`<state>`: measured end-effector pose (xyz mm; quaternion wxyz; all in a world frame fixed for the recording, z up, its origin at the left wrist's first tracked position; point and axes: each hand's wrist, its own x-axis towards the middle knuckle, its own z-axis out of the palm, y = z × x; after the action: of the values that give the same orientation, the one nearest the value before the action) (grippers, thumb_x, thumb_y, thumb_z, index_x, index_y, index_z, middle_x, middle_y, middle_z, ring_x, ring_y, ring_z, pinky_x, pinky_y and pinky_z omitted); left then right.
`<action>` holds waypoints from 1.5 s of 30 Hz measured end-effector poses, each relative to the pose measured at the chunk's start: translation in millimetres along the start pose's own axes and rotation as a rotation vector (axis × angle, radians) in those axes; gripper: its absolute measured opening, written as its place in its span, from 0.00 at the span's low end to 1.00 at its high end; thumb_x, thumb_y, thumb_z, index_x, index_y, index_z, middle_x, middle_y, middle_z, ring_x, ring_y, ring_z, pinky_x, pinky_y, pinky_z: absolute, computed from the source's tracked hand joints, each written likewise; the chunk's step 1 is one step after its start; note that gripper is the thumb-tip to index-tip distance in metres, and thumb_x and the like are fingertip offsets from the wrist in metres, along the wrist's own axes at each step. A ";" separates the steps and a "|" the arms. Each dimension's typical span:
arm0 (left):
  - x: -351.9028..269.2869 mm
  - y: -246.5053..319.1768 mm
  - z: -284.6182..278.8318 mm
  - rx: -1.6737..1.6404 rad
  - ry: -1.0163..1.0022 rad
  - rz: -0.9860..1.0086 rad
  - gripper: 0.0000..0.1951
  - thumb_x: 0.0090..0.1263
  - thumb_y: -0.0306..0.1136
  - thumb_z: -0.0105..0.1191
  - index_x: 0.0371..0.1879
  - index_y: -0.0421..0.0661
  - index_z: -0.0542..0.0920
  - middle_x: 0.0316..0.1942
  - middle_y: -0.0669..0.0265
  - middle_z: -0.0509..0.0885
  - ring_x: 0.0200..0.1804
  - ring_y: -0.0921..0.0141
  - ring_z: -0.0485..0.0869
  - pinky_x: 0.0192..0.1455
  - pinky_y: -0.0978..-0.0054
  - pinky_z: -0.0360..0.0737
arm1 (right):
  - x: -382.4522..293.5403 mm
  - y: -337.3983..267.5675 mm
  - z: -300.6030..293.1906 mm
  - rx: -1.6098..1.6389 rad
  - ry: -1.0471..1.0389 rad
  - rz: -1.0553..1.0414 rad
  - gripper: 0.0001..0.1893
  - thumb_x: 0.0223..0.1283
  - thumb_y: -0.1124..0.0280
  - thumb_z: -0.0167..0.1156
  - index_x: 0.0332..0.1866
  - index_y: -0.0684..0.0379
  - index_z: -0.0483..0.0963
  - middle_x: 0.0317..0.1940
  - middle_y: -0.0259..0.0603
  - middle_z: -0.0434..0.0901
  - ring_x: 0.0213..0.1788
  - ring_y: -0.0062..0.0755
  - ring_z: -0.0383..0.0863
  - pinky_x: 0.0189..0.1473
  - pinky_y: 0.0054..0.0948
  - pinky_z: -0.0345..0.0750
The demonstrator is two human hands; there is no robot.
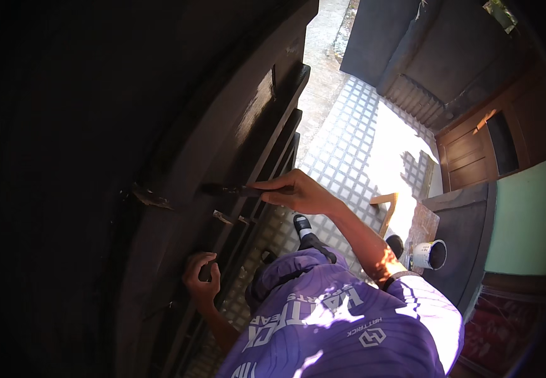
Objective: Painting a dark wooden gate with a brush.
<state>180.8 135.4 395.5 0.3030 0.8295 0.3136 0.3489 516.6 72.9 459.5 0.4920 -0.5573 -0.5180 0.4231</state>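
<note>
My right hand [301, 191] grips the handle of a paintbrush [228, 190], held sideways between thumb and fingers. Its dark bristles are at the face of a dark-painted wooden panel [249, 156], though shadow hides whether they touch. A glossy, wet-looking patch shines higher up on that panel. Lower down, my left hand [202, 279] is beside the panel's slats, thumb and fingers curved apart with nothing seen between them. I cannot tell if its fingertips touch the wood. Two small pale patches show on the slat edges between my hands.
A white paint bucket [426, 255] with dark contents stands at right, next to a dark round container [395, 245] and a wooden board [422, 224]. Behind are a tiled floor [339, 141], a brown wooden door [466, 156] and a green wall [523, 222]. Deep shadow covers the left.
</note>
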 end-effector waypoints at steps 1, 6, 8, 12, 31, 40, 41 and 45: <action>-1.7 1.2 -2.5 -0.007 -0.012 -0.025 0.07 0.59 0.21 0.57 0.37 0.40 0.83 0.38 0.59 0.87 0.43 0.59 0.86 0.47 0.65 0.82 | 6.3 0.0 -4.5 -0.089 0.018 -0.015 0.18 0.68 0.66 0.62 0.61 0.55 0.79 0.41 0.43 0.89 0.44 0.16 0.82 0.49 0.22 0.77; -0.9 -2.1 -0.5 -0.016 0.007 0.015 0.07 0.59 0.21 0.57 0.37 0.40 0.83 0.38 0.59 0.87 0.43 0.58 0.86 0.48 0.64 0.82 | 55.6 32.2 -116.4 -0.203 0.664 -0.005 0.17 0.70 0.64 0.62 0.61 0.52 0.80 0.28 0.34 0.84 0.32 0.13 0.76 0.39 0.21 0.74; 0.3 0.0 2.9 -0.024 0.014 0.031 0.07 0.59 0.21 0.58 0.37 0.40 0.83 0.38 0.59 0.87 0.43 0.58 0.86 0.48 0.64 0.82 | 63.3 31.1 -130.6 -0.218 0.758 -0.076 0.18 0.69 0.65 0.61 0.62 0.52 0.79 0.26 0.34 0.83 0.30 0.14 0.75 0.38 0.22 0.74; -4.7 -0.3 -2.3 -0.008 0.013 -0.002 0.07 0.59 0.21 0.58 0.36 0.40 0.83 0.37 0.59 0.87 0.43 0.58 0.86 0.48 0.64 0.82 | 49.7 11.6 -49.9 -0.289 0.594 -0.077 0.21 0.67 0.68 0.62 0.64 0.59 0.76 0.33 0.48 0.87 0.36 0.16 0.78 0.45 0.23 0.76; -6.9 -8.4 0.8 -0.032 0.043 -0.023 0.07 0.58 0.21 0.58 0.34 0.40 0.83 0.37 0.59 0.87 0.41 0.60 0.86 0.47 0.66 0.82 | 8.4 7.0 27.4 -0.052 0.366 -0.098 0.21 0.67 0.71 0.64 0.64 0.58 0.76 0.32 0.41 0.87 0.29 0.14 0.72 0.35 0.23 0.74; 0.4 -1.9 1.2 -0.030 0.020 0.003 0.05 0.58 0.22 0.58 0.33 0.40 0.83 0.36 0.59 0.87 0.42 0.60 0.86 0.47 0.65 0.83 | 59.4 51.9 -99.3 -0.140 0.774 -0.007 0.17 0.69 0.65 0.61 0.60 0.56 0.80 0.24 0.28 0.81 0.28 0.11 0.70 0.32 0.20 0.71; 0.6 -0.8 1.9 -0.031 0.019 0.005 0.05 0.58 0.22 0.58 0.33 0.40 0.83 0.36 0.59 0.87 0.42 0.60 0.86 0.47 0.65 0.83 | 65.5 62.2 -110.4 -0.163 0.903 -0.010 0.17 0.69 0.65 0.61 0.60 0.57 0.79 0.23 0.28 0.80 0.28 0.11 0.70 0.32 0.21 0.71; -1.3 1.0 -0.5 -0.007 0.029 -0.002 0.05 0.58 0.22 0.58 0.32 0.40 0.83 0.35 0.59 0.87 0.41 0.60 0.87 0.47 0.65 0.83 | 51.5 64.8 -39.7 -0.176 0.675 0.055 0.18 0.68 0.66 0.61 0.60 0.60 0.78 0.27 0.40 0.83 0.33 0.14 0.74 0.37 0.24 0.74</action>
<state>179.9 133.9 396.0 0.3015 0.8231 0.3175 0.3617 571.4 121.0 403.7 0.5742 -0.7198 -0.3452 0.1819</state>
